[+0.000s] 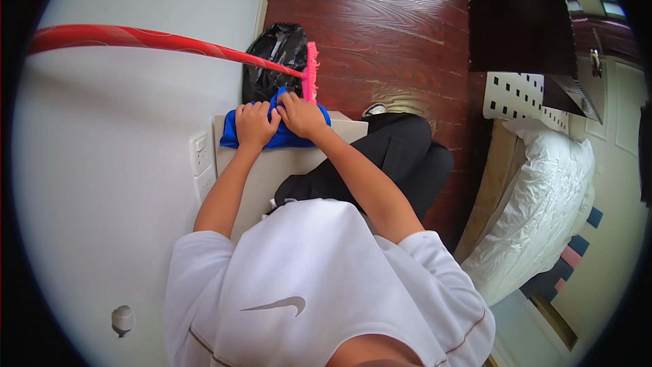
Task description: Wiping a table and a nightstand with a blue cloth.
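A blue cloth (296, 139) lies bunched on the far end of a low off-white surface (290, 160), close to the wall. My left hand (254, 123) is on its left half, fingers curled over the fabric. Beside it, thumb near thumb, my right hand (301, 115) grips a raised fold of the same cloth; its fingertips are slightly blurred. Parts of the cloth are hidden under both hands.
Past the surface, a black plastic bag (275, 51) sits on the dark red wood floor (356, 61). A broom with a red handle (168, 41) and pink bristles (310, 71) leans there. Wall sockets (202, 154) are at left; a bed with white bedding (535, 204) stands right.
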`<state>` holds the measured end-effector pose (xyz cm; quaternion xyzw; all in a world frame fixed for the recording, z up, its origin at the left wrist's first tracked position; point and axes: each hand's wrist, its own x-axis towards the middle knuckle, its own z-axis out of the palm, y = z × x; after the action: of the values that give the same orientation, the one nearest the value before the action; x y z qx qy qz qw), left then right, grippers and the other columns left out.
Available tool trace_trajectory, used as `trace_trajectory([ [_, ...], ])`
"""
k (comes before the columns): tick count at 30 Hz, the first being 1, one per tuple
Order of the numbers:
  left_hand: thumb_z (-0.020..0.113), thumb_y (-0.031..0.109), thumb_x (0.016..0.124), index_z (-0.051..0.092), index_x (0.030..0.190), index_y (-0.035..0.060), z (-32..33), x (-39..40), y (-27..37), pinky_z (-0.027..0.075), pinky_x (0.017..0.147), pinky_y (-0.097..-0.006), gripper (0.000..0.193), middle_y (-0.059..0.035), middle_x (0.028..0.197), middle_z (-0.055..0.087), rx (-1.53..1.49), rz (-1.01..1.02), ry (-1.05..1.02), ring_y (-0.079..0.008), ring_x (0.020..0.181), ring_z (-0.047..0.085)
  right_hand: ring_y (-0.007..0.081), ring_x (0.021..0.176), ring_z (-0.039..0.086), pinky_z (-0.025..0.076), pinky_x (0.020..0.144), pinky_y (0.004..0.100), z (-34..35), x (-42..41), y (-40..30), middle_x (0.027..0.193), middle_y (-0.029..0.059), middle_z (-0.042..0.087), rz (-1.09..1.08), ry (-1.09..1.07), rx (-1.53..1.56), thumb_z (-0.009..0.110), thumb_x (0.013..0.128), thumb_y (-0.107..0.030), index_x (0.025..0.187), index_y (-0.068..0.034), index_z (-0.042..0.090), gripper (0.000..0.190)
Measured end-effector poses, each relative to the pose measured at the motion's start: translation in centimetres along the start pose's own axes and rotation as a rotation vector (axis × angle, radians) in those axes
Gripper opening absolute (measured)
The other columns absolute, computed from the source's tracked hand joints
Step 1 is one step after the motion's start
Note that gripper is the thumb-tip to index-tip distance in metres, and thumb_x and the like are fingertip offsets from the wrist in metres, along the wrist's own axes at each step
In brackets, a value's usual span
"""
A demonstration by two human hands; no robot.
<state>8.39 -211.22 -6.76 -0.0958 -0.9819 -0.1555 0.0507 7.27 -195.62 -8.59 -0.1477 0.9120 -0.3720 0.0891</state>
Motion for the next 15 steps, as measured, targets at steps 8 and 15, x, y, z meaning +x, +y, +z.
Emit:
trace_trajectory([
  [8,0.034,0.050,0.095,0.069,0.113,0.0039,2.7,5.3,12.9,0.044,0.098,-0.0487,0.060,-0.0229,0.115,0.066,-0.203,-0.051,-1.004,-0.0363,0.114,0.061,0.0382,0.086,0.069,0.054,0.077,0.0512,-10.3,-6.8,8.2,0.092,0.0189,0.071,0.453,-0.342,-0.455,0.037,0.100,-0.041,0.090,-0.006,0.071,0.050],
  [15,0.029,0.071,0.095,0.034,0.152,0.0116,9.2,8.7,5.6,0.023,0.117,-0.0383,0.083,-0.0144,0.155,0.035,-0.354,-0.161,-1.747,-0.0247,0.140,0.036,0.0374,0.130,0.050,0.037,0.109,0.0460,-5.5,-2.8,10.4,0.136,0.0251,0.053,0.630,-0.822,-0.169,0.031,0.099,-0.049,0.131,-0.006,0.060,0.061],
])
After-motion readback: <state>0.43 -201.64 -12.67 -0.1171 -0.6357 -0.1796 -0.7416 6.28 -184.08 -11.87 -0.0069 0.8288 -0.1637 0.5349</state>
